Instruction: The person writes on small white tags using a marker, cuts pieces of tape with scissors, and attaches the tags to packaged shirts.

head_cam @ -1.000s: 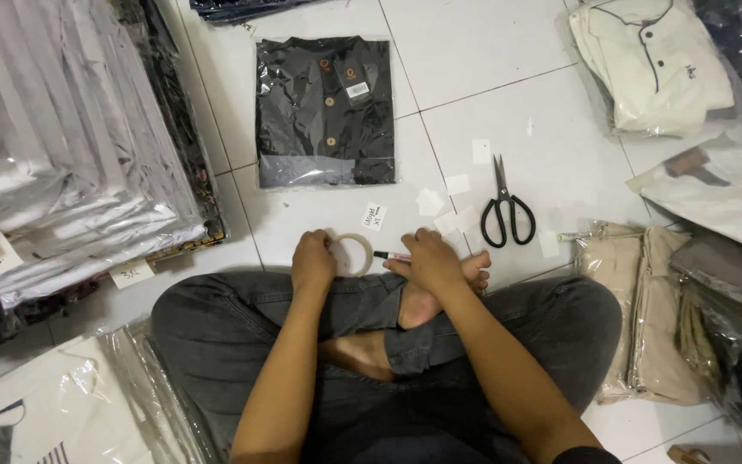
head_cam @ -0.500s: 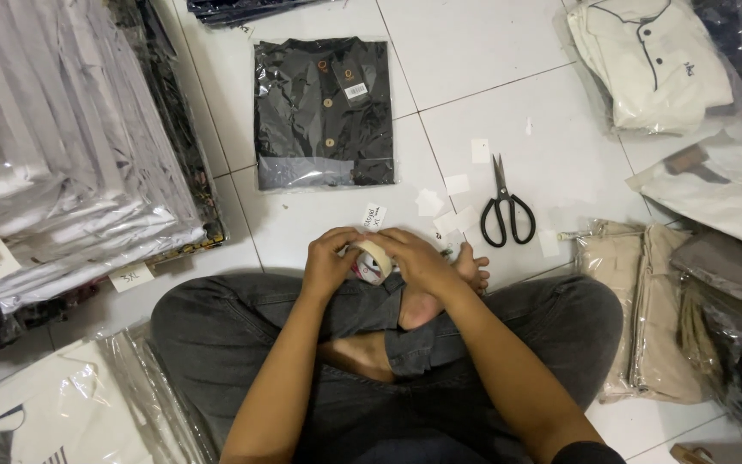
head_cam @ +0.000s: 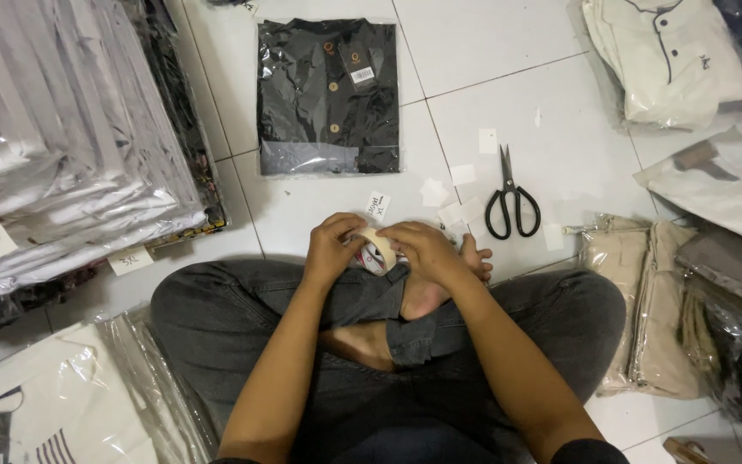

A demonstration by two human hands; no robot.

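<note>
Head view: tape roll (head_cam: 377,250) is clasped between the fingers of left hand (head_cam: 333,250) and right hand (head_cam: 425,252); beyond the fingertips, paper labels (head_cam: 451,199) could be snagged by a loose sticky end

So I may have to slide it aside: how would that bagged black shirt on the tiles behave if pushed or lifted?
The black shirt lies flat in a glossy clear bag on smooth floor tiles, so it would probably slide easily. It is folded cloth, so it would likely sag when lifted by one edge. It looks light and not fragile.
</note>
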